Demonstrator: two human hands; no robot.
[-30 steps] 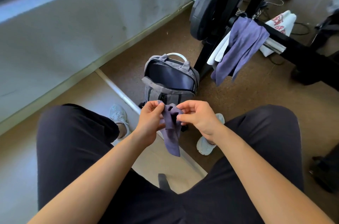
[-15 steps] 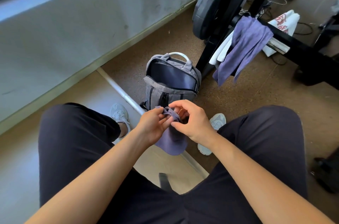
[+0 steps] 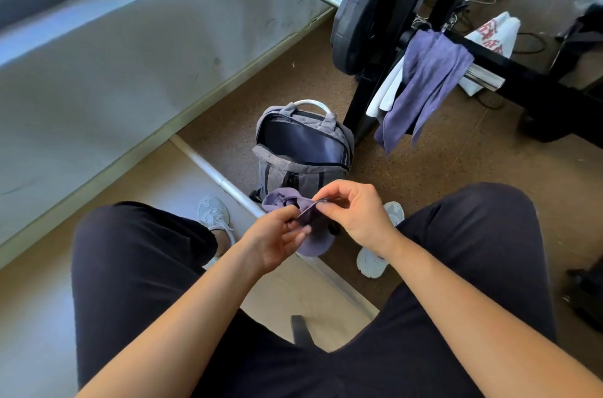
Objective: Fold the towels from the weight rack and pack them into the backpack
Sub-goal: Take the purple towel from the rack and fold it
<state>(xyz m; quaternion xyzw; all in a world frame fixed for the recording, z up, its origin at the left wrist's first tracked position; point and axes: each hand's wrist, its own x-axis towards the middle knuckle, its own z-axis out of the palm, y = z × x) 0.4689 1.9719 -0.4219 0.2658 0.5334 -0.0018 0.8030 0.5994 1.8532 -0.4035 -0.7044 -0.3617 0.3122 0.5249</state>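
Both hands (image 3: 274, 241) (image 3: 355, 218) pinch towel (image 3: 280, 198), now bunched shorter.

The small purple cloth towel (image 3: 315, 244) is largely hidden between the left hand (image 3: 274, 244) and right hand (image 3: 359, 218), which also cover the lower front of the grey fabric backpack (image 3: 303, 169). The far white red-printed towel (image 3: 492, 35) disappears behind the black metal weight rack (image 3: 522, 71), which is cut off at the top edge.

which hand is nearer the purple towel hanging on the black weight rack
Right. The right hand sits below and left of the hanging purple towel; the left hand is farther left and lower.
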